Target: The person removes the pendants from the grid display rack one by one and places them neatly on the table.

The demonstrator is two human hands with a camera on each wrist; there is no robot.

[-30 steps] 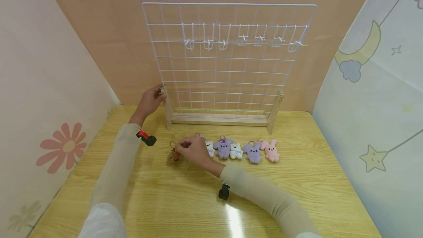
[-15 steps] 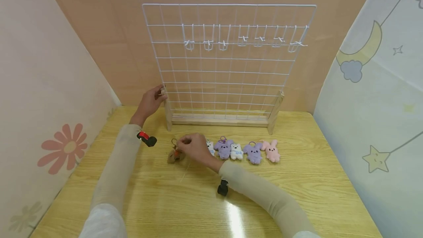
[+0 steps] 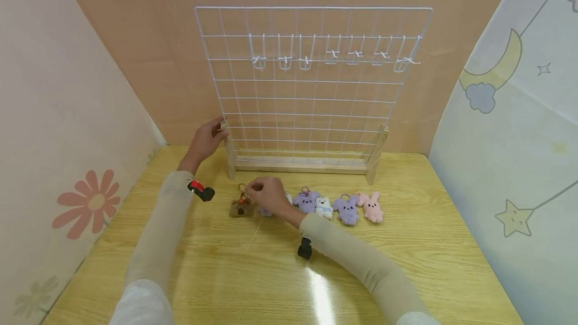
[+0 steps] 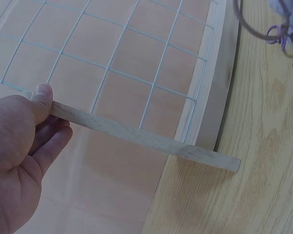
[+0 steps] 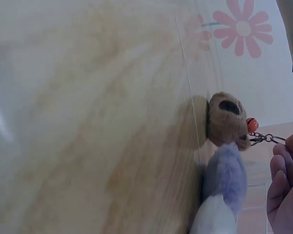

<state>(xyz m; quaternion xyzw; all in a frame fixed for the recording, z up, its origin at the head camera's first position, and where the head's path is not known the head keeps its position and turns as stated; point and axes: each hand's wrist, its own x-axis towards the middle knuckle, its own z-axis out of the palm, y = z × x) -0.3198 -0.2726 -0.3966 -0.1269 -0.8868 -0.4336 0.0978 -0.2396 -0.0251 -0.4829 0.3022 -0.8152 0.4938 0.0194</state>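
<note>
My left hand [image 3: 206,142] grips the top of the left wooden post [image 4: 136,136] of a display rack, thumb on one side and fingers on the other. My right hand [image 3: 271,197] pinches the metal ring of a brown plush keychain [image 3: 241,208] with thumb and fingertips. In the right wrist view a short chain and an orange bell [image 5: 252,125] link the plush to that ring. The brown plush is at the left end of a row of plush keychains. Beside it a purple plush [image 5: 225,174] is partly hidden by my right hand in the head view.
The white wire grid [image 3: 311,82] leans in its wooden stand, with several white hooks [image 3: 285,59] along its upper part. More plush keychains lie rightward: purple [image 3: 348,210], white [image 3: 323,206] and pink [image 3: 372,207]. Printed cloth walls flank the wooden table [image 3: 217,270].
My right hand has moved slightly up and away from me with the ring, and the brown plush has turned more upright. My left hand stays on the post.
</note>
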